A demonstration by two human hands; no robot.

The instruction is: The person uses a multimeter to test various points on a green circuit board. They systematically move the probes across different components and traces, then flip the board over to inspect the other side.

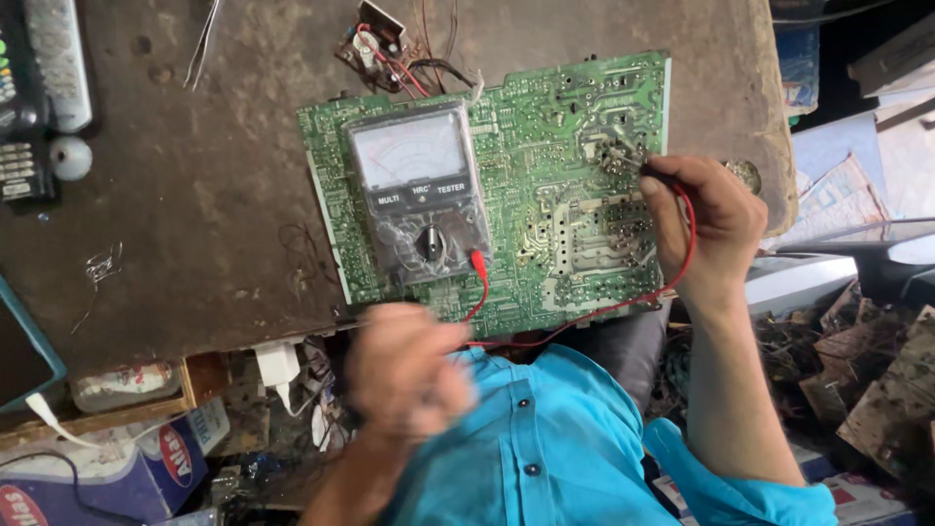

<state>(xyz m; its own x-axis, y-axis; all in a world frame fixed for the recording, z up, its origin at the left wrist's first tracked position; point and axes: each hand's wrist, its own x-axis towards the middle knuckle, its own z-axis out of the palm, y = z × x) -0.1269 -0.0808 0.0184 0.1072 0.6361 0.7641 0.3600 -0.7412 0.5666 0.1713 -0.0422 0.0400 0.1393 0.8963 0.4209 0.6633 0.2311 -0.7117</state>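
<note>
Head camera, close, straight down.

Worn dark brown surface [195, 224], scratched, stained; remote controls [44, 68] at far-left edge; cardboard boxes [107, 477] and white plug [278, 362] below front edge; scrap boards piled [877, 390] right; daylight, bright.

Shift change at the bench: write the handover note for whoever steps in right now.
Right hand: pinches a probe tip against solder joints on the green circuit board; the red lead runs from it toward the meter.
Left hand: blurred, low by the table edge; cannot tell whether it holds anything.
Analog multimeter: lies face up on the left part of the board, red plug in its lower right corner.
Done: board lies solder side up, meter wired, one probe placed.
Left: no second probe can be seen on the board; the needle reading is too small to tell.
</note>
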